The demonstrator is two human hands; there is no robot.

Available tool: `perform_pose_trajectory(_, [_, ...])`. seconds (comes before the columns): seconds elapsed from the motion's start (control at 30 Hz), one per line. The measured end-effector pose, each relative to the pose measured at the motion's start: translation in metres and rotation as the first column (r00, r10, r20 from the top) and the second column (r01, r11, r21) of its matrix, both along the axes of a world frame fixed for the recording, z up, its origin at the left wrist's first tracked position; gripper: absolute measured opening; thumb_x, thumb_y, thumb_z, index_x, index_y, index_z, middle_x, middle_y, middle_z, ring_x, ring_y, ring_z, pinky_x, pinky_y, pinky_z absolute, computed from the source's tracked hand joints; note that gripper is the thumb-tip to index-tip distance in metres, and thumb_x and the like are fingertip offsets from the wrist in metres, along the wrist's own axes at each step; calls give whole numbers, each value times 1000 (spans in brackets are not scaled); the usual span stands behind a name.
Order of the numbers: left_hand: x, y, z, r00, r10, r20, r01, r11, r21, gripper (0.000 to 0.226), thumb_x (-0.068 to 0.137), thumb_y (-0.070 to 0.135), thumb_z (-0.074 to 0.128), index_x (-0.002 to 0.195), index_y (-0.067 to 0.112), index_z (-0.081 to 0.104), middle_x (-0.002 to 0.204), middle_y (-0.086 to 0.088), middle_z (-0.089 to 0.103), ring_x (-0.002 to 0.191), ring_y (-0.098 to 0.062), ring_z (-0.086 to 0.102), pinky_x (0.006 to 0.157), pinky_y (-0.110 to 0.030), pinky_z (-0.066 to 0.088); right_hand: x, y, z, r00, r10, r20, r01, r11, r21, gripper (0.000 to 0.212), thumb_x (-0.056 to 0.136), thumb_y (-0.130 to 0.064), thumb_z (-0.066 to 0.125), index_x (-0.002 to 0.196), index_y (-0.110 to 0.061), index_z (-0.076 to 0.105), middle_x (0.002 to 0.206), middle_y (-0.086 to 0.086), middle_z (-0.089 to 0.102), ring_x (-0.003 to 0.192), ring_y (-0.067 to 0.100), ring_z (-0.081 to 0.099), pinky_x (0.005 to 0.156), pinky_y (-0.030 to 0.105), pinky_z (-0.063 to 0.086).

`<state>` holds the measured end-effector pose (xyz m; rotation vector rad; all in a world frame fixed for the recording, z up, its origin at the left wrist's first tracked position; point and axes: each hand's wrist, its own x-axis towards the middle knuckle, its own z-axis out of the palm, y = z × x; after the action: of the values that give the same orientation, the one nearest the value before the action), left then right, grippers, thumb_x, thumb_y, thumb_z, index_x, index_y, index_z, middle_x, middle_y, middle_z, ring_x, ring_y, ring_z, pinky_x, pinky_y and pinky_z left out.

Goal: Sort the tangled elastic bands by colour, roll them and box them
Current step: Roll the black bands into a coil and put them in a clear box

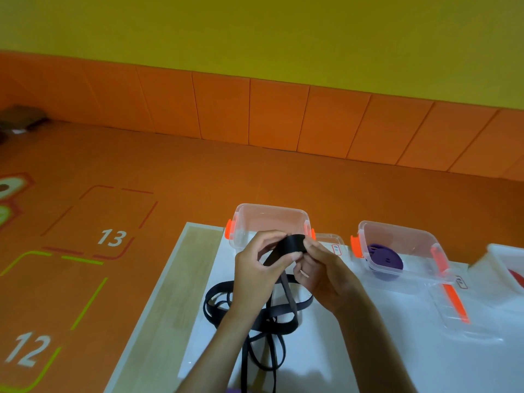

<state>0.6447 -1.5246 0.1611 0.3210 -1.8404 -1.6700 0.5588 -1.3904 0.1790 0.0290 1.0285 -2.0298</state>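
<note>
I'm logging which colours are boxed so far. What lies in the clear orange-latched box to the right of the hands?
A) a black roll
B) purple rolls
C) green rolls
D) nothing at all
B: purple rolls sit inside the clear box, while the black band is not yet boxed, pinched between the left hand and the right hand.

Your left hand (255, 275) and right hand (323, 276) are covering both ends of the black band (292, 243) pinched between them, so the number of turns is not showing. Its loose loops are running off the bottom edge. The right edge is cutting off the white tray (500, 259) and the red item (518, 276) inside it. The label (336, 249) behind your right hand is reading too small. A dark object (21, 119) at far left is blurring beyond identification.
</note>
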Motion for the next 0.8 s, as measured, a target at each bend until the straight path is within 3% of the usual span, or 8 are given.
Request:
perform_pose_trajectory(0.07, [1,1,2,1000,-1,-7,1,1000,-10,37,82,23,92,112,37,75,114,16,78,114,-10,73,100,-25,57,2,2,-2,999,1,-33,1,998,61,29,95,-21,67,122,-11,67,100,8,75,83,11,72,76,25,58])
perform_pose_trajectory(0.17, [3,3,3,1000,2,-4,-3,996,-89,37,84,25,89,115,39,73,116,21,76,116,-7,71,99,-18,54,2,7,-3,982,-23,-189,72,964,255,29,102,-22,69,127,-7,67,113,14,77,99,19,77,91,37,59])
perform_pose_trajectory(0.3, [5,7,0,999,17,50,-8,986,-169,36,83,38,86,116,38,71,115,24,74,117,-6,69,96,-11,51,2,11,4,906,118,-407,112,860,498,17,106,-21,62,106,-11,75,105,8,78,105,19,75,106,45,57])
perform_pose_trajectory(0.4, [3,10,1,996,44,81,-26,978,-208,39,81,39,87,115,43,69,114,24,72,117,-4,67,94,-7,48,6,8,10,913,99,-395,119,863,492,21,106,-25,63,97,-13,76,99,5,78,101,18,73,103,42,56])
perform_pose_trajectory(0.5, [2,11,2,995,57,85,-32,962,-272,42,83,33,88,114,51,66,113,24,70,116,-1,65,93,-6,46,7,8,10,890,98,-445,162,845,510,30,101,-28,71,95,0,77,95,15,79,100,28,77,85,30,64])
perform_pose_trajectory(0.57, [1,11,3,996,25,81,-2,961,-276,40,84,32,88,113,50,68,112,24,72,114,-1,67,92,-8,48,8,10,8,888,73,-454,178,855,486,24,98,-24,74,95,-1,80,96,15,80,99,29,78,78,24,63])
perform_pose_trajectory(0.7, [2,11,-1,1000,-13,27,20,962,-272,31,83,24,91,111,31,79,114,22,76,115,-6,70,97,-19,54,7,16,7,915,-46,-401,229,878,421,17,95,-19,77,109,-10,80,103,11,82,99,23,79,82,30,63])
perform_pose_trajectory(0.8, [4,8,0,994,-102,30,104,992,-73,32,81,19,93,111,27,82,111,12,80,112,-15,75,97,-27,59,3,22,7,932,-11,-361,157,914,375,27,97,-25,76,118,-9,77,113,14,80,109,26,78,94,38,62])
